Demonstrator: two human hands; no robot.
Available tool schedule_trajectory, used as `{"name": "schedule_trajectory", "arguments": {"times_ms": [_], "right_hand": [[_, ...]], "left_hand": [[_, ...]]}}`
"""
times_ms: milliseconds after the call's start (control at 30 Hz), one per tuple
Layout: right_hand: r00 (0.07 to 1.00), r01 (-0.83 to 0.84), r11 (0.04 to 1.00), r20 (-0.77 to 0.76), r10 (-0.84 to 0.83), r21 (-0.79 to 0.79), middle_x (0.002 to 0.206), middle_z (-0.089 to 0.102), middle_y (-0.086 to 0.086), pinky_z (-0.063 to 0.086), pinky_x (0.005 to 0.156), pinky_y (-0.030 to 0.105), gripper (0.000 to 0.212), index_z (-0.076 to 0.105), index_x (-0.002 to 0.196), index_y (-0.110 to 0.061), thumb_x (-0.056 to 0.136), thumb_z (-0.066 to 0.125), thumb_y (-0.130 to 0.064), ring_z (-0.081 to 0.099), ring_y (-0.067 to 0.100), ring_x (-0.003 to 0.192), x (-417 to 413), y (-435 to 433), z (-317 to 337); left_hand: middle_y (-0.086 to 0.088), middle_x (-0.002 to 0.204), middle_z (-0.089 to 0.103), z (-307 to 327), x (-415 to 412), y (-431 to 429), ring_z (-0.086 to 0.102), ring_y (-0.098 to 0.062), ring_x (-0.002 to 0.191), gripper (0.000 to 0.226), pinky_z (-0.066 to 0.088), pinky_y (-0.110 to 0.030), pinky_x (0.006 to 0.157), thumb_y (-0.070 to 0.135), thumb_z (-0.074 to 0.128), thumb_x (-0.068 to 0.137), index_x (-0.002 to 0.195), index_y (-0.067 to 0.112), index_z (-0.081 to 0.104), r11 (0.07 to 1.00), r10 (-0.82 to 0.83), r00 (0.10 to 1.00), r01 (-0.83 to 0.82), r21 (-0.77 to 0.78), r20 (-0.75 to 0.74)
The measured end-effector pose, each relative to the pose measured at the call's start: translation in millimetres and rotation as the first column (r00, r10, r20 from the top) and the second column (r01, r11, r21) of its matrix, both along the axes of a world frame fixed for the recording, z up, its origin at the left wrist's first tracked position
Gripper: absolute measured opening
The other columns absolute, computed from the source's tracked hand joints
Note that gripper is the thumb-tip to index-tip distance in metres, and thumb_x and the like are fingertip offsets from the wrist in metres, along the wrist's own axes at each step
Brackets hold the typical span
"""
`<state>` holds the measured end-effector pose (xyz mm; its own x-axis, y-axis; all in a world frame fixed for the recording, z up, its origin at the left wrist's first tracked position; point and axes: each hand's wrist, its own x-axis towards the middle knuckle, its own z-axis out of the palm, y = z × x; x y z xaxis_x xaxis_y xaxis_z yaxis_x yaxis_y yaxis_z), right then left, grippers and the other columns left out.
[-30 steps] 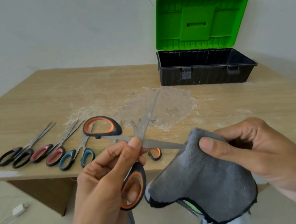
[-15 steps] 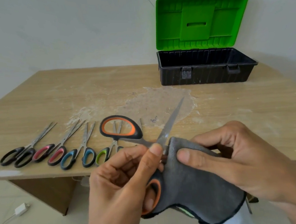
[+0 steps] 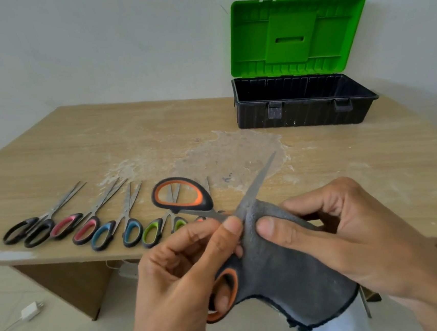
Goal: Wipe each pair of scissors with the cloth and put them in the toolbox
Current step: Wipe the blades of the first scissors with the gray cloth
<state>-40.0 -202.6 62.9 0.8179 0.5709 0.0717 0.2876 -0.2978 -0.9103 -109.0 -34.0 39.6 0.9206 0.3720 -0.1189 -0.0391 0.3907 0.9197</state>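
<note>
Spanning most of the view, the wooden table (image 3: 102,139) carries the toolbox (image 3: 303,115) at its far right corner, with the green lid (image 3: 298,35) standing upright and the black tray open. What shows of the tray's inside holds no scissors, though its floor is partly hidden by the front wall. Off the near edge, above the floor, the right hand (image 3: 352,232) has its thumb and fingers curled to pinch the grey cloth (image 3: 284,273) round the base of a blade. The left hand (image 3: 180,275) grips the large orange-handled scissors (image 3: 258,180), one finger through the lower loop and a fingertip pressed near the pivot. That pair is spread open: one bare blade points up toward the far right, and the other is hidden under the cloth. Along the near edge, on the left, lies a row of smaller scissors (image 3: 111,225) with handles lined black, pink, blue and green. A fifth pair seems to lie behind the held one, mostly hidden. A white plug (image 3: 30,311) sits on the floor below. By my reading the job is barely begun: the first pair is mid-wipe, nothing is boxed yet, and every pair on the table is waiting its turn. No brand, label or other writing can be read on the toolbox, cloth or scissors.
</note>
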Motion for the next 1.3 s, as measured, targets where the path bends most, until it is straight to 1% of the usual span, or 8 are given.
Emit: {"name": "schedule_trajectory", "arguments": {"times_ms": [100, 267, 400, 533, 633, 933, 1200, 1300], "right_hand": [[0.999, -0.037, 0.999, -0.019, 0.037, -0.013, 0.07, 0.079, -0.008, 0.048, 0.063, 0.011, 0.024, 0.087, 0.082, -0.031, 0.083, 0.071, -0.049, 0.072, 0.003, 0.064, 0.1, -2.0, 0.5], [0.999, -0.034, 0.999, -0.041, 0.032, -0.031, 0.079, 0.082, 0.001, 0.056, 0.069, 0.028, 0.029, 0.087, 0.086, -0.035, 0.089, 0.071, -0.058, 0.077, 0.021, 0.074, 1.6, -10.4, -1.4], [0.999, 0.021, 1.0, -0.033, -0.021, -0.016, 0.062, 0.069, 0.012, 0.041, 0.056, 0.015, 0.035, 0.086, 0.079, -0.031, 0.083, 0.072, -0.063, 0.059, 0.018, 0.054, 5.5, -19.1, -4.4], [0.998, 0.04, 0.998, -0.037, -0.042, -0.046, 0.073, 0.069, 0.027, 0.045, 0.061, 0.034, 0.045, 0.086, 0.081, -0.025, 0.077, 0.071, -0.067, 0.063, 0.042, 0.065, 7.1, -21.2, -7.4], [0.997, 0.06, 0.997, -0.036, -0.062, -0.05, 0.072, 0.067, 0.026, 0.043, 0.061, 0.026, 0.049, 0.085, 0.08, -0.02, 0.076, 0.07, -0.067, 0.061, 0.04, 0.063, 7.6, -21.6, -9.7], [0.995, 0.096, 0.994, 0.016, -0.095, -0.046, 0.078, 0.078, 0.015, 0.055, 0.075, 0.053, 0.054, 0.084, 0.087, -0.014, 0.085, 0.072, -0.066, 0.073, 0.036, 0.077, 7.4, -6.6, -12.8], [0.999, 0.034, 0.999, 0.02, -0.033, -0.03, 0.061, 0.071, -0.002, 0.043, 0.058, 0.015, 0.025, 0.085, 0.075, -0.026, 0.083, 0.072, -0.047, 0.063, 0.009, 0.056, 7.8, -2.3, -11.3], [0.999, 0.035, 0.998, -0.001, -0.035, -0.057, 0.07, 0.075, 0.008, 0.046, 0.06, 0.023, 0.026, 0.086, 0.079, -0.031, 0.081, 0.071, -0.052, 0.069, 0.025, 0.065, 8.1, -8.2, -10.4]], "left_hand": [[-0.016, 0.058, 0.063, -1.5, -1.3, 5.5, 0.036, -0.013, 0.029, 0.027, 0.027, -0.01, 0.033, 0.02, 0.079, 0.053, 0.067, -0.001, 0.073, 0.998, 0.033, 0.999, -0.033, -0.047, -0.011], [-0.019, 0.059, 0.063, -2.6, -0.4, 7.1, 0.037, -0.013, 0.027, 0.028, 0.027, -0.012, 0.03, 0.021, 0.079, 0.051, 0.067, -0.001, 0.073, 0.999, 0.01, 1.0, -0.011, -0.04, -0.02], [-0.016, 0.061, 0.067, -4.2, 3.1, 8.1, 0.038, -0.013, 0.03, 0.026, 0.03, -0.014, 0.031, 0.027, 0.079, 0.052, 0.065, 0.006, 0.075, 1.0, 0.013, 1.0, -0.013, 0.009, -0.011], [-0.017, 0.063, 0.068, -5.6, 6.1, 7.2, 0.035, -0.013, 0.031, 0.03, 0.028, -0.012, 0.032, 0.028, 0.079, 0.055, 0.069, 0.002, 0.074, 1.0, 0.001, 1.0, -0.001, 0.027, 0.005], [-0.018, 0.064, 0.068, -7.6, 8.4, 7.9, 0.034, -0.014, 0.031, 0.034, 0.028, -0.011, 0.033, 0.027, 0.079, 0.056, 0.074, -0.001, 0.074, 1.0, 0.018, 1.0, -0.018, 0.02, 0.012], [-0.019, 0.063, 0.069, -11.7, 9.7, 1.3, 0.041, -0.017, 0.028, 0.028, 0.033, -0.014, 0.031, 0.023, 0.079, 0.055, 0.068, -0.001, 0.075, 0.998, -0.018, 1.0, 0.017, 0.062, 0.006], [-0.019, 0.061, 0.067, -9.5, 8.2, 4.4, 0.041, -0.017, 0.029, 0.028, 0.033, -0.014, 0.032, 0.022, 0.079, 0.056, 0.069, -0.003, 0.075, 0.998, 0.026, 1.0, -0.027, 0.061, 0.018], [-0.02, 0.063, 0.068, -11.6, 7.7, 5.7, 0.041, -0.016, 0.03, 0.03, 0.033, -0.015, 0.03, 0.021, 0.079, 0.057, 0.071, -0.004, 0.075, 0.999, 0.014, 1.0, -0.014, 0.043, -0.006]]}}
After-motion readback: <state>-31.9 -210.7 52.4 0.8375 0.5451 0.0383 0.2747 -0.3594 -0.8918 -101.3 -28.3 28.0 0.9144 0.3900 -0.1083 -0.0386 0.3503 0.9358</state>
